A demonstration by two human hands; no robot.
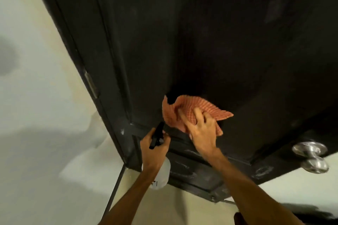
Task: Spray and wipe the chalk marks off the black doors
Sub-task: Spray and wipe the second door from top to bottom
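The person's right grip (201, 129) is pressing an orange checked cloth (208, 106) against the black door (201, 42), its fingers lying spread and fairly straight over the bunched fabric, just above the lower panel. The left grip (153, 150) is curling tightly round the neck of a clear spray bottle (163, 170), whose black nozzle is pointing up at the door just left of the cloth. Smudged chalk marks (184, 167) are showing on the lower panel, and a silver knob (311, 150) is sticking out at the door's right edge
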